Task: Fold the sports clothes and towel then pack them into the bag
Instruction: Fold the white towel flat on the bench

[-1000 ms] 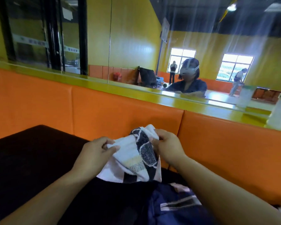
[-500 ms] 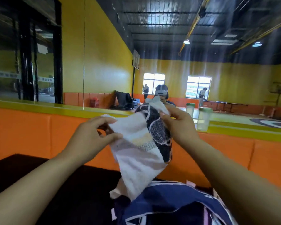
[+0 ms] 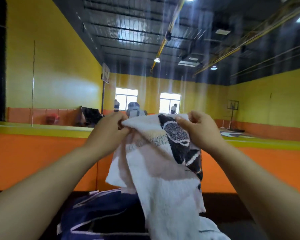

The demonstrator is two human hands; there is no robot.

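A white towel point(image 3: 164, 184) with a dark patterned patch and pale stripes hangs in front of me, held up at chest height. My left hand point(image 3: 109, 132) pinches its top left edge. My right hand point(image 3: 197, 129) grips the top right edge beside the dark patch. The towel's lower part drapes down over a navy sports garment with white stripes point(image 3: 100, 212) that lies on the dark surface point(image 3: 220, 208) below. No bag is in view.
An orange padded wall point(image 3: 28, 158) with a yellow-green ledge point(image 3: 36, 130) runs straight ahead, topped by a mirror showing the gym hall, windows and distant people. More white cloth point(image 3: 213, 229) lies at the bottom right.
Both hands have lifted the towel higher and pulled its top edge wider apart, so more of it hangs open. The view has tilted upward toward the ceiling.
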